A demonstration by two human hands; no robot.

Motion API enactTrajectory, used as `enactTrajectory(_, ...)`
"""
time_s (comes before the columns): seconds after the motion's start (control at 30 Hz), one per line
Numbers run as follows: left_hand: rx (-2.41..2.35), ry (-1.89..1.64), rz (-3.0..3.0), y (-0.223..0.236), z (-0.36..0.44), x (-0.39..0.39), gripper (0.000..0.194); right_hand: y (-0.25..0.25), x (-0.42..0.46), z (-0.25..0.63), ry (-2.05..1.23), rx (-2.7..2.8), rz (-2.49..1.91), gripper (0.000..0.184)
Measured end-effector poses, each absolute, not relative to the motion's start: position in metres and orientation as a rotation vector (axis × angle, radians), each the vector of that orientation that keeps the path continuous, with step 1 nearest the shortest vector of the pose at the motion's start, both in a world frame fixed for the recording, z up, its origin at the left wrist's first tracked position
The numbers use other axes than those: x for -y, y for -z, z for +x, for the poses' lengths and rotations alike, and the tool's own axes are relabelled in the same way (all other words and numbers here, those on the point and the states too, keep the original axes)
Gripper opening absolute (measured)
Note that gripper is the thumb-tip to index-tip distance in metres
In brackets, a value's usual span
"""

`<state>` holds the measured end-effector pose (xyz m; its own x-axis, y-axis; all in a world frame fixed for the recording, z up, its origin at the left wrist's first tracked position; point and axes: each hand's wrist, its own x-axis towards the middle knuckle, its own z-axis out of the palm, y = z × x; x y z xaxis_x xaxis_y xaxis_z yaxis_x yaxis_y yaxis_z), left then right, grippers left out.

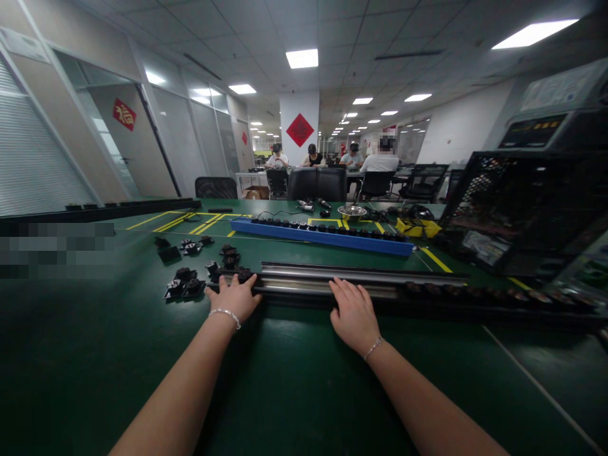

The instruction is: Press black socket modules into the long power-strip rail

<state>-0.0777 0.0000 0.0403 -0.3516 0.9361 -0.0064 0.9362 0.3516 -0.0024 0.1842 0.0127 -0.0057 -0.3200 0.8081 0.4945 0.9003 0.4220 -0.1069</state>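
Note:
A long dark rail with a shiny metal channel [294,286] lies across the green table in front of me. My left hand [235,297] rests at its left end, fingers spread, close to some small black parts [243,273]. Farther right, my right hand [352,311] lies on the rail with its fingers stretched out over the near edge. A row of small dark pieces [475,292] sits along the rail's right part. Just behind runs a second metal rail [304,271]. More loose black parts [185,283] lie left of my left hand.
A blue strip [323,237] holding a row of black parts lies farther back. Behind it are a metal bowl [352,211] and a yellow tray [418,227]. An open black computer case [503,215] stands at right. Several people sit at far tables.

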Motion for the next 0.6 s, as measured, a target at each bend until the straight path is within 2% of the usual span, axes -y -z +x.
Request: enactTrajectory(0.6, -2.588, -0.013, 1.718, -0.041, -0.098, -0.003, 0.064, 0.006, -0.013, 0.184, 0.252, 2.203, -1.458, 0.055)
